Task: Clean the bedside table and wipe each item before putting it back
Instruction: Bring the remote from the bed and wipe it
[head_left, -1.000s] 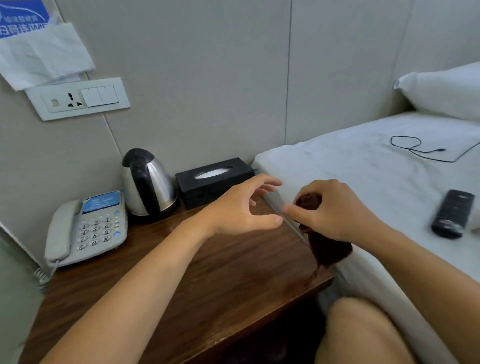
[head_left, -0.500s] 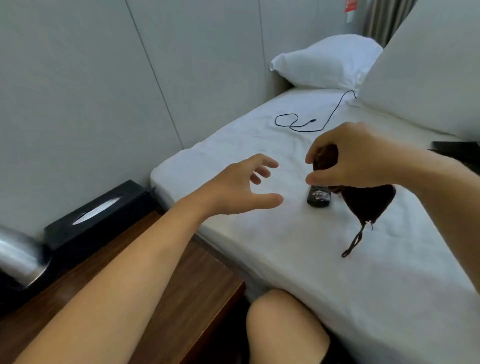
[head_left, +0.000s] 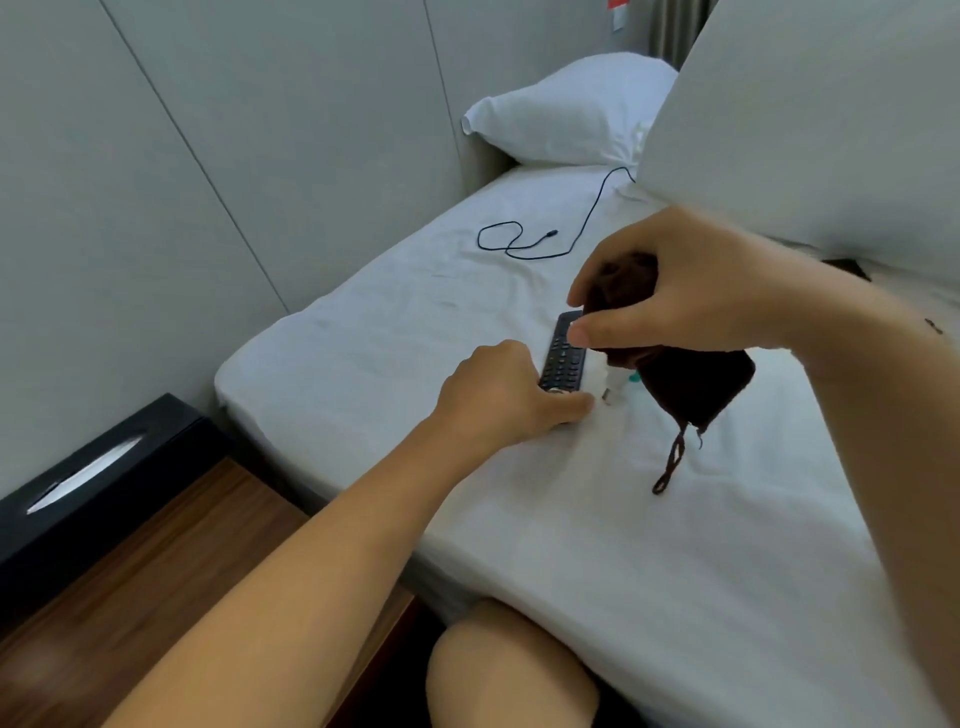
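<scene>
A bare knee shows at the bottom edge, btwn the wooden bedside table at lower left and the bed w/ its white sheet at right. On the table's far side, against the wall, sits a black tissue box, a white tissue showing in its slot.

The left forearm crosses over the table corner onto the mattress. The left hand rests knuckles-up on the sheet, fingers curled round the near end of a black remote control, thumb pressed flat on the sheet just beside it. The remote lies flat on the bed, its keypad facing up, its long axis pointing away from the camera.

Above and just right of it hangs the right hand, bunched round a dark brown cloth; thumb and forefinger close on the upper part, the rest droops below the palm, and a frayed thread dangles near the sheet. A small white item w/ a green bit lies on the bed beside the remote, partly hidden by the cloth; can't tell what it is.

Farther back, a thin black cable loops across the sheet. A white pillow sits at the head of the bed against the grey panelled wall, and a second large white cushion fills the upper right.
</scene>
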